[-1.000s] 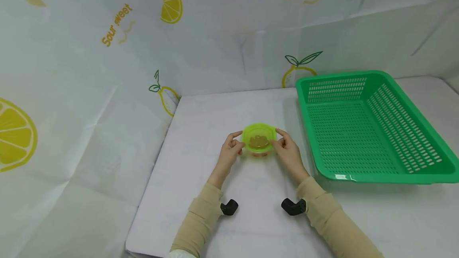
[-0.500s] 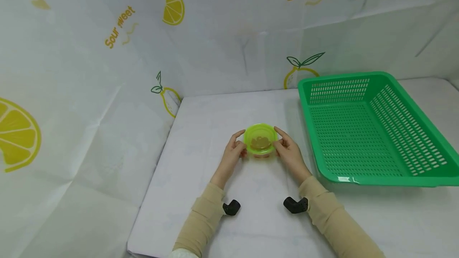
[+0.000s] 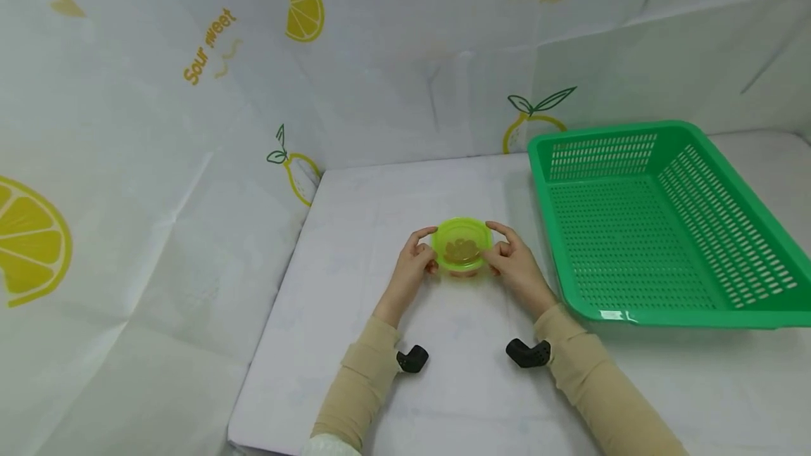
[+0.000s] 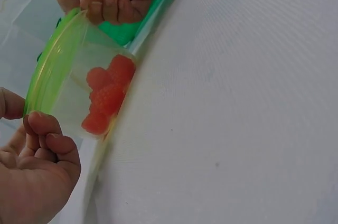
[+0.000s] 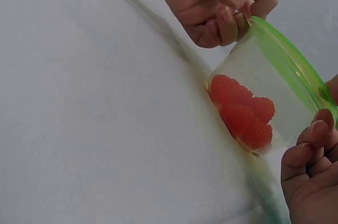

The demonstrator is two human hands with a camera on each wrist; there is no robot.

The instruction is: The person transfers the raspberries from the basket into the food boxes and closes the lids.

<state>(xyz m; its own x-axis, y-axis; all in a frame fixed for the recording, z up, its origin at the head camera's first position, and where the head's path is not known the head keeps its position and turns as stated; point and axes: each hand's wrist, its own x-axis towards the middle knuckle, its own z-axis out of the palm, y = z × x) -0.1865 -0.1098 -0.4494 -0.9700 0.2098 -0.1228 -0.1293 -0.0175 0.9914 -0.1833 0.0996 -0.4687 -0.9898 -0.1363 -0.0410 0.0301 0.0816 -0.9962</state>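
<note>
A round, clear plastic food container (image 4: 74, 97) stands upright on the white-covered table with several red raspberries (image 5: 240, 110) at its bottom. On its top sits a translucent lime-green lid (image 3: 462, 231). My left hand (image 3: 408, 269) pinches the lid's left edge, index finger at the far side and thumb at the near side. At the right edge, my right hand (image 3: 516, 266) pinches the rim in the same way. Both wrist views show the remaining fingers curled beside the container wall. Whether the lid is seated all round cannot be told.
A large green perforated plastic basket (image 3: 633, 245) stands on the table to the right of my right hand. A white sheet (image 3: 405, 55) printed with lemons hangs behind and to the left. The table's left edge (image 3: 272, 294) runs beyond my left forearm.
Both hands stay at the lid's rim with only small shifts of the fingers. The container keeps its place on the table, while the head view moves slightly.
</note>
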